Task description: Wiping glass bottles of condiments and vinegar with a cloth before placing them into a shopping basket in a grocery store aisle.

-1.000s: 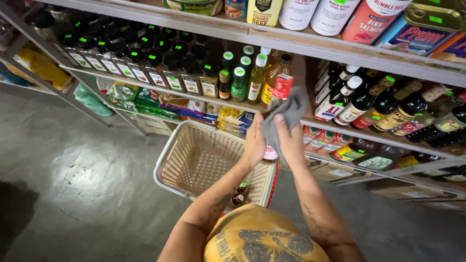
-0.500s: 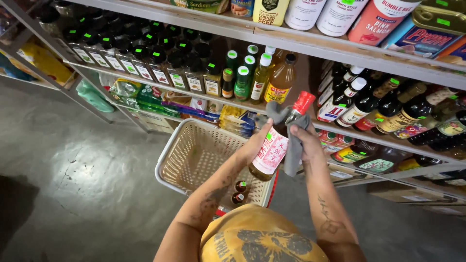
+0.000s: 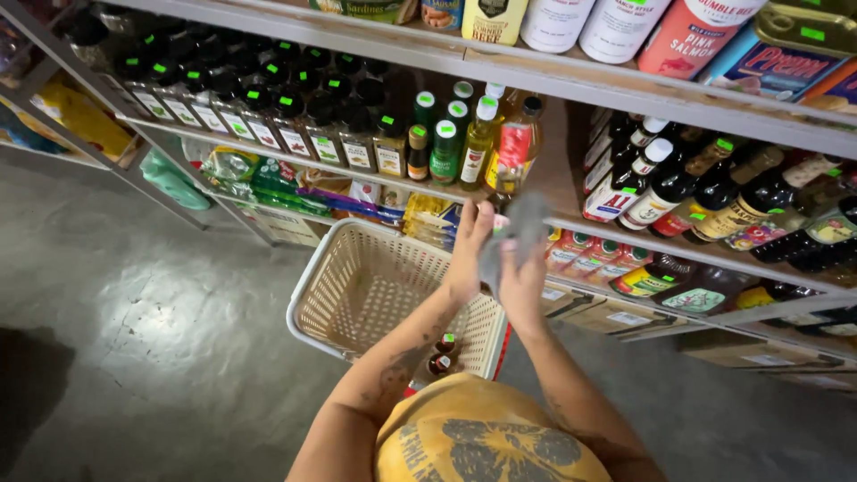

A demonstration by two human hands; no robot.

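My left hand (image 3: 468,254) and my right hand (image 3: 521,284) are pressed together in front of the shelf, above the far rim of a beige plastic basket (image 3: 332,290). My right hand holds a grey cloth (image 3: 525,221) that drapes up over both hands. Between the hands only a pink-red sliver of a bottle (image 3: 499,220) shows, and my left hand seems to grip it. The rest of the bottle is hidden by the cloth and fingers.
Shelves of bottles run across the top: dark sauce bottles (image 3: 268,116), green-capped bottles (image 3: 446,143), an oil bottle (image 3: 513,147). Two small red-capped bottles (image 3: 442,353) sit at the basket's near corner. Grey concrete floor (image 3: 134,312) lies to the left.
A red-capped bottle came off the shelf and down into my left hand. My hands have since closed together, with the cloth now covering most of the bottle.
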